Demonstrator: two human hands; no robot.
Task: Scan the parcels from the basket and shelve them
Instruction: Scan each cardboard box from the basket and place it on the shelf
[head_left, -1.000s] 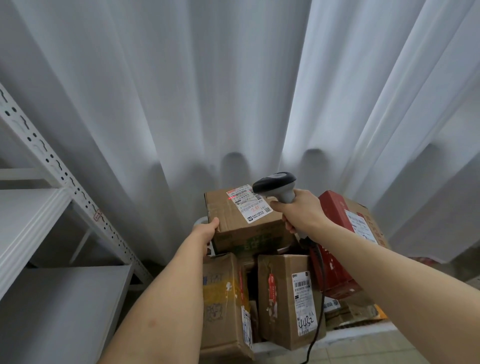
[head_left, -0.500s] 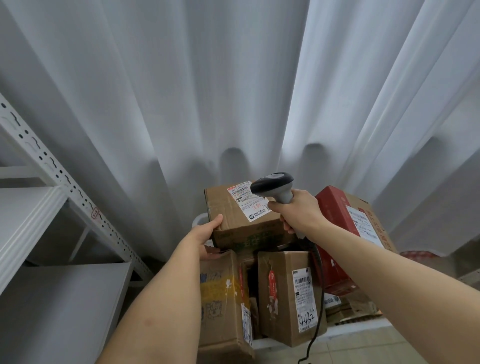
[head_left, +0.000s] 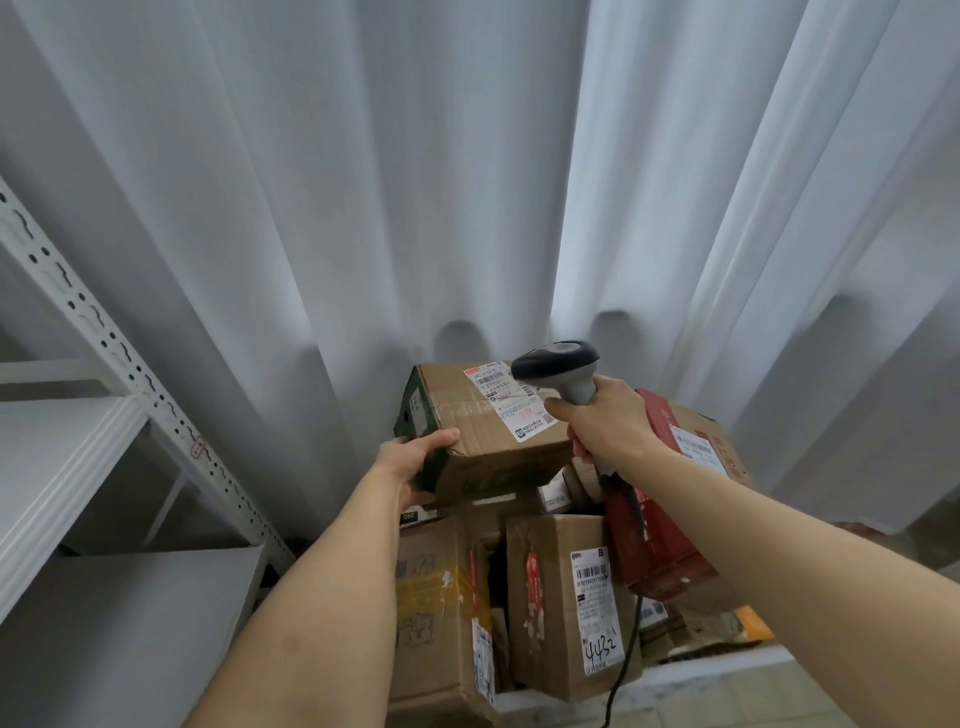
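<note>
Here my left hand grips the near left corner of a brown parcel, thumb on top and fingers underneath, holding it above the other parcels. My right hand is wrapped round the handle of the scanner, whose head sits just over the white label on the parcel's top. Below, more cardboard boxes stand packed in the basket, a red box at its right edge. The white shelf stands to my left.
</note>
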